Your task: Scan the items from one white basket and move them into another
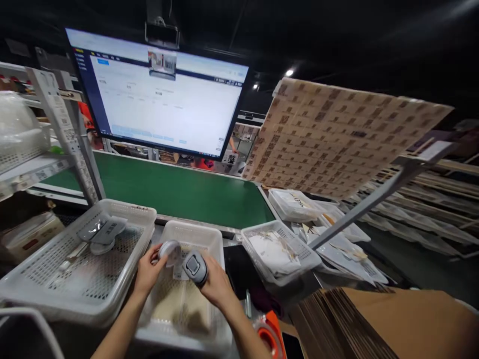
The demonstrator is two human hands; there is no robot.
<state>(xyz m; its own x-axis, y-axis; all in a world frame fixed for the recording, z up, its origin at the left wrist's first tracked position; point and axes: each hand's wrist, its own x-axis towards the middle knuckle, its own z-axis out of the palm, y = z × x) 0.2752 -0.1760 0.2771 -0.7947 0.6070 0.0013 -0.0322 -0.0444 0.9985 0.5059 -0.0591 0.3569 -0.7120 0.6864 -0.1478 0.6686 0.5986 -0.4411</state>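
My left hand (pixel 147 270) grips a small round whitish object (pixel 170 251) over a white perforated basket (pixel 209 239). My right hand (pixel 214 285) is wrapped round a grey handheld barcode scanner (pixel 194 267), whose head points at the round object. The two hands sit close together above the basket, which holds flat pale packets.
A larger white basket (pixel 33 284) at the left holds grey devices (pixel 103 230). Another basket (pixel 310 257) with bagged items stands to the right, by a green conveyor belt (pixel 179 192) and a monitor (pixel 160 94). Flat cardboard (pixel 392 319) and an orange tape roll (pixel 267 336) lie near.
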